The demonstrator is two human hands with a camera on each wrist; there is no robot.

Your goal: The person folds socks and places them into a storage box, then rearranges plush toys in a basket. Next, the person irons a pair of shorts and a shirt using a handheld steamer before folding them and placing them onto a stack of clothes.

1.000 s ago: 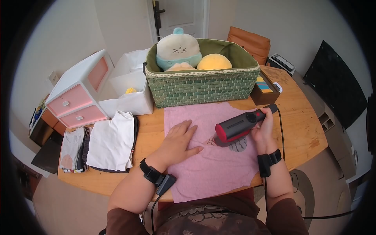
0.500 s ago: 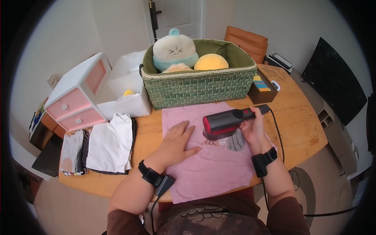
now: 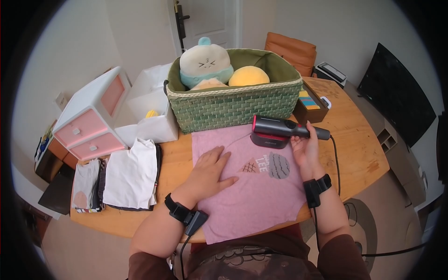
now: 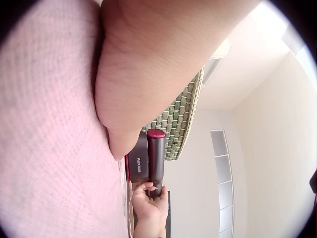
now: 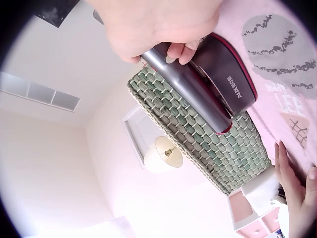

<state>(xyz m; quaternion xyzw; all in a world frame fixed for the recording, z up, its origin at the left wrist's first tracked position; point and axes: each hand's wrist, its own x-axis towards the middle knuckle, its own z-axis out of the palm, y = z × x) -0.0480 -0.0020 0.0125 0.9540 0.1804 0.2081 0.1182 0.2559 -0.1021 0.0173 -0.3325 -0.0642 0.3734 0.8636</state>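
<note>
A pink shirt (image 3: 242,200) with an ice-cream-cone print (image 3: 279,166) lies spread on the table. My left hand (image 3: 208,173) rests flat on its left part, fingers straight and thumb out to the side. In my right hand (image 3: 305,151) I grip the handle of a dark grey and red handheld garment steamer (image 3: 273,128). Its sole is down at the shirt's far edge, close by the basket, above the print. In the right wrist view, fingers curl round the steamer's handle (image 5: 161,55). The left wrist view shows the steamer (image 4: 155,153) beyond my left hand (image 4: 143,64).
A green woven basket (image 3: 233,109) with plush toys stands behind the shirt. To the left are folded clothes (image 3: 130,179), a white-and-pink drawer unit (image 3: 88,116) and a white box (image 3: 161,126). A brown box (image 3: 311,112) is at right; the steamer's cord (image 3: 337,163) runs down nearby.
My right hand has moved the steamer away from me, from over the print to the shirt's far edge, leaving the print uncovered. My left hand stays in place on the shirt.
</note>
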